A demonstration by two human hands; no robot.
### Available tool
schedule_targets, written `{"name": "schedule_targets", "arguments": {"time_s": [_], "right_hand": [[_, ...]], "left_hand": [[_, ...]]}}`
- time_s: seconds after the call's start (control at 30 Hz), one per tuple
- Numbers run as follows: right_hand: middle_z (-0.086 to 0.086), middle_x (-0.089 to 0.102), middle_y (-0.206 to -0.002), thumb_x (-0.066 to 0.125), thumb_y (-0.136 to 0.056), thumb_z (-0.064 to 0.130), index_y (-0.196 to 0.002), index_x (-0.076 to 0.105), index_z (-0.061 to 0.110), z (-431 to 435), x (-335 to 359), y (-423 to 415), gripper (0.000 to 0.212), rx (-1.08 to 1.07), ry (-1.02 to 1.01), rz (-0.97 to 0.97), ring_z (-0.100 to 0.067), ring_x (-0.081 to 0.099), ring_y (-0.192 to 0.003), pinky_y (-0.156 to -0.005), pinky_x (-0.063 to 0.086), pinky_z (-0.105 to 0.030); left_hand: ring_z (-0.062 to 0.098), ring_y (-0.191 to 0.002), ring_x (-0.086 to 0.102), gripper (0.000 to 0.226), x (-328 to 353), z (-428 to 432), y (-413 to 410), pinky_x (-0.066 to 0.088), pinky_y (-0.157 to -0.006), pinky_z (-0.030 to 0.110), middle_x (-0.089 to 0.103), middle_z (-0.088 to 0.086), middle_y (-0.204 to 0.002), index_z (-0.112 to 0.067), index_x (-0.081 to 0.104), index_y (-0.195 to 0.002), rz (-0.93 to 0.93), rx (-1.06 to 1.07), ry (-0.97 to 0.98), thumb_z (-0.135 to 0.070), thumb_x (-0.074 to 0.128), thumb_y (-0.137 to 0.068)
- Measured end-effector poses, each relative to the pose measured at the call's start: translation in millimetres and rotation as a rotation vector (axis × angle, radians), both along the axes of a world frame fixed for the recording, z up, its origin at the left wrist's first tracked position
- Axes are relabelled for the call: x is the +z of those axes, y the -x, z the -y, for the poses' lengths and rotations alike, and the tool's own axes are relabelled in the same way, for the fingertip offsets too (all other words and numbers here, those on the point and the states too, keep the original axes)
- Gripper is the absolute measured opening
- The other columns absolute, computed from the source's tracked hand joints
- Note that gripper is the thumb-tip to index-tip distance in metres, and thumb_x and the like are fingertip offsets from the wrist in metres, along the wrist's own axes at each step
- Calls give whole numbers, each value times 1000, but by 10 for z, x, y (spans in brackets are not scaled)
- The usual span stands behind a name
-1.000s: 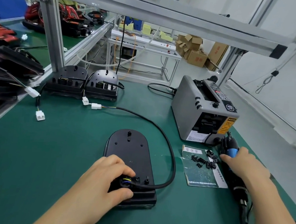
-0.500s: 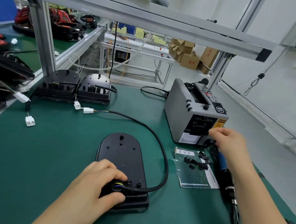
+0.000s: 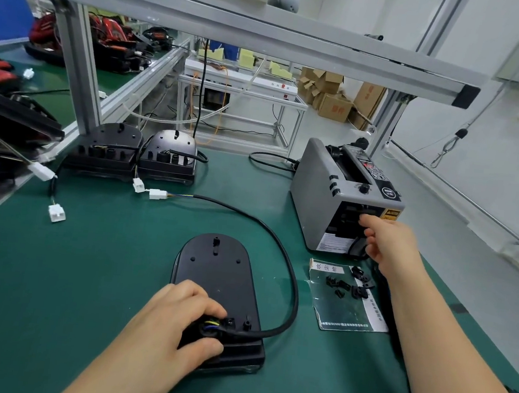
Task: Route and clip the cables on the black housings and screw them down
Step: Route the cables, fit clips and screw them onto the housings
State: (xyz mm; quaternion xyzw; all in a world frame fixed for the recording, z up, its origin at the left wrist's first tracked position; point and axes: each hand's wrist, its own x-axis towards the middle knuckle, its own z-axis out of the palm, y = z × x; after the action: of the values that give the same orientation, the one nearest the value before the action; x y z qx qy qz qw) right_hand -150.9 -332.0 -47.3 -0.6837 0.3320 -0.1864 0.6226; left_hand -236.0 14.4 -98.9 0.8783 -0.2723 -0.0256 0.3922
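Black housing (image 3: 215, 271) lies flat on the green mat (image 3: 50, 286), lower centre of the frame, rounded end pointing away. Left hand (image 3: 171, 324) grips its near end: fingers curled over the spot where coloured wires enter, thumb pressed against the near edge. Black cable (image 3: 287, 282) leaves that end to the right, loops up and around, and ends in a white plug (image 3: 157, 194) at centre left. Right hand (image 3: 388, 242) is at the front slot of the grey tape dispenser (image 3: 319, 190), centre right, fingertips at the opening; cannot tell whether it pinches anything. Small black clips (image 3: 343, 285) lie scattered on a plastic bag (image 3: 345, 314) just below the dispenser. Two more housings (image 3: 106, 148) sit side by side at upper left, by the frame post, with white plugs trailing from them.
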Motion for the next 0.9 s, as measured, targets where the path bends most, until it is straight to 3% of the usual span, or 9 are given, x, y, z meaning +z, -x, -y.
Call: {"name": "schedule_targets", "arguments": {"time_s": [0.27, 0.43, 0.53, 0.6, 0.73, 0.9], "right_hand": [[-2, 44, -62, 64, -83, 14, -69, 51, 12, -108, -64, -11, 19, -84, 56, 74, -13, 29, -47, -35, 26, -19], [-2, 42, -63, 61, -82, 16, -76, 52, 12, -184, -89, 17, 12, -111, 75, 108, -14, 29, -50, -46, 26, -26], [1, 45, -62, 64, -84, 18, -77, 59, 11, -179, -107, 111, 11, -63, 43, 117, -10, 34, -49, -41, 30, -20], [2, 49, -62, 65, -85, 17, -76, 62, 12, -208, -109, 196, 10, 41, 17, 136, -8, 38, -50, -41, 32, -16], [1, 58, -62, 62, -86, 14, -65, 66, 18, -462, -65, 348, 22, 403, 64, 101, -7, 50, -55, -54, 40, -21], [9, 63, -67, 65, -83, 16, -60, 67, 24, -1037, 36, 402, 25, 798, 193, -11, -3, 54, -68, -71, 41, -22]], "left_hand": [[-5, -112, 35, 21, -5, 0, 1, 33, -85, 12, 36, -32, -113, -53, 52, -94, 17, -6, -7, -43, 66, -82], [-5, -113, 34, 21, -2, 3, -2, 32, -85, 10, 35, -33, -113, -54, 50, -95, 20, -2, -16, -45, 64, -83], [-5, -114, 34, 23, -1, -7, -7, 33, -85, 11, 35, -32, -114, -55, 51, -97, 5, -2, -16, -47, 65, -81], [-7, -114, 34, 25, 3, -20, -10, 34, -85, 13, 38, -32, -115, -55, 53, -99, -17, -5, 5, -49, 67, -79], [-7, -104, 49, 17, 69, -65, -16, 39, -82, 14, 52, -30, -108, -50, 61, -96, -63, 11, 138, -46, 66, -81], [-8, -90, 57, 23, 111, -185, -133, 38, -74, 3, 63, -27, -96, -44, 67, -89, -17, 222, 284, -22, 60, -89]]}}
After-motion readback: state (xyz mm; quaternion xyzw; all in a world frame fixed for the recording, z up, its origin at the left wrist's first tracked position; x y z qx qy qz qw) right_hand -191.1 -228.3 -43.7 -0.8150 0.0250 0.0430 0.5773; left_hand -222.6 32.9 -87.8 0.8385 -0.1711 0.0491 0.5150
